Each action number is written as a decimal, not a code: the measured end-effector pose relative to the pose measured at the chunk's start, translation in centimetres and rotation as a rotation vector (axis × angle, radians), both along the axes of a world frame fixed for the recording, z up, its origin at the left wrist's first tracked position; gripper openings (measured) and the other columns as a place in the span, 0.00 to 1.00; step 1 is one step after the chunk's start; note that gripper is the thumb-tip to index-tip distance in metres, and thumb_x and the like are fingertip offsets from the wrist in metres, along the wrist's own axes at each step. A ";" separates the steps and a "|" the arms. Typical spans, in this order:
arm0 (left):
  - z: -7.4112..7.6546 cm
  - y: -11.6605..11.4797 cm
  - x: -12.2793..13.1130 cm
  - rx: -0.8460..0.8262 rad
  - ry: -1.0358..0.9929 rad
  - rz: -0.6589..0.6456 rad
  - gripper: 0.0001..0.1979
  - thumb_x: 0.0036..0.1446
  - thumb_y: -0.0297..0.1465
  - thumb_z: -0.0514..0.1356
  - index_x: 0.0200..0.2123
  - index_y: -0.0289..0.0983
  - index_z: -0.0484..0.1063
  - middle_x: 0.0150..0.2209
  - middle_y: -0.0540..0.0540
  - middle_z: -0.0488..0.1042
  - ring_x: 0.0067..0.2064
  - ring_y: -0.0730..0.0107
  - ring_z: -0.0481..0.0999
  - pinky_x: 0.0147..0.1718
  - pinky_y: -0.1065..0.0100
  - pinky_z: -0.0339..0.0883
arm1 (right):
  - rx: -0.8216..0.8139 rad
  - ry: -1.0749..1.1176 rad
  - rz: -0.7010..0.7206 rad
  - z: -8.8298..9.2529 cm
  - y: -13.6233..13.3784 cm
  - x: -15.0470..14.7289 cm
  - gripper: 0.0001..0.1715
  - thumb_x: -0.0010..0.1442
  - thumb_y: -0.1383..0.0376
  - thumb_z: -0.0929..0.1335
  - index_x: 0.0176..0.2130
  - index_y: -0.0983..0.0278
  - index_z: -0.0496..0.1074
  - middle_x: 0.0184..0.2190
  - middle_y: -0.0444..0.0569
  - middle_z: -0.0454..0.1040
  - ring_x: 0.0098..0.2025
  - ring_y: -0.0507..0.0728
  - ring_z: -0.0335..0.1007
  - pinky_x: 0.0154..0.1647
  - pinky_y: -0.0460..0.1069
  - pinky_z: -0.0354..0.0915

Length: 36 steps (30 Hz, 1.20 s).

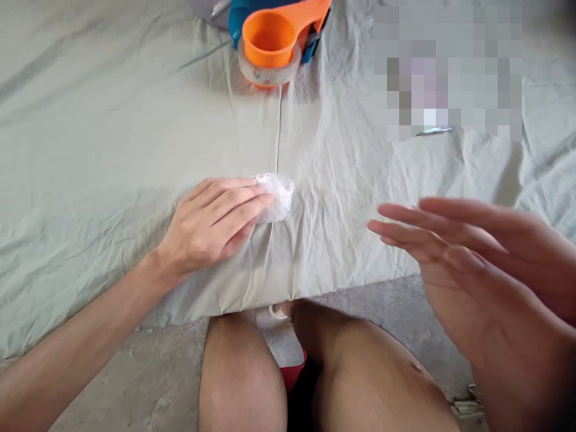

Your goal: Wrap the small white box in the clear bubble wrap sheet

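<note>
My left hand point(213, 219) lies over a small bundle of clear bubble wrap point(278, 198) on the cloth-covered surface point(112, 132). Its fingers rest on the bundle's left side and the thumb is tucked low, so the hand holds it in place. What the wrap contains, if anything, cannot be made out. My right hand point(468, 264) is raised at the right, apart from the bundle, with its fingers stretched out. Its outline looks doubled and smeared, and nothing shows in it.
An orange tape dispenser point(270, 39) with a roll of tape point(270, 73) stands at the top, beside a blue object point(240, 21). A blurred-out patch point(445, 72) covers the upper right. The cloth's near edge hangs above my knees point(245, 372) and the concrete floor point(135, 378).
</note>
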<state>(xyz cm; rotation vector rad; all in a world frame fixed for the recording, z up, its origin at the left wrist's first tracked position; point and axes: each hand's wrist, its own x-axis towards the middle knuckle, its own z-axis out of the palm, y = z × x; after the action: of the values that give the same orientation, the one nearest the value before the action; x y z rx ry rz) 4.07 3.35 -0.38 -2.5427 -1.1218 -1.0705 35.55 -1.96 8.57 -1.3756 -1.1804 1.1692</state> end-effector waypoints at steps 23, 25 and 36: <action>-0.9 0.6 0.5 0.042 -0.179 -0.081 0.14 0.76 0.21 0.64 0.58 0.42 0.79 0.52 0.45 0.90 0.54 0.58 0.91 0.51 0.58 0.85 | -0.390 0.143 0.381 0.7 15.7 -11.6 0.10 0.62 0.65 0.75 0.35 0.56 0.70 0.41 0.53 0.83 0.56 0.69 0.86 0.58 0.62 0.80; -0.9 0.7 0.6 0.018 -0.223 -0.098 0.14 0.76 0.21 0.64 0.58 0.43 0.79 0.51 0.46 0.89 0.54 0.59 0.91 0.52 0.58 0.85 | -0.408 0.061 0.410 1.1 16.1 -11.8 0.12 0.60 0.65 0.76 0.34 0.56 0.70 0.40 0.54 0.83 0.55 0.70 0.85 0.57 0.64 0.80; -0.9 0.9 0.6 -0.090 -0.389 0.033 0.07 0.75 0.30 0.67 0.51 0.48 0.82 0.57 0.45 0.81 0.57 0.57 0.83 0.50 0.54 0.81 | -0.462 0.007 0.457 1.8 15.4 -11.8 0.11 0.60 0.62 0.77 0.36 0.56 0.72 0.44 0.57 0.83 0.53 0.70 0.84 0.57 0.63 0.81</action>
<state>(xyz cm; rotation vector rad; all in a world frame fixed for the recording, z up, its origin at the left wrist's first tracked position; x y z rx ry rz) 4.69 4.29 -1.27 -2.4327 -1.3206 -1.5881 23.78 13.45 10.40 -1.4696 -1.3117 1.8591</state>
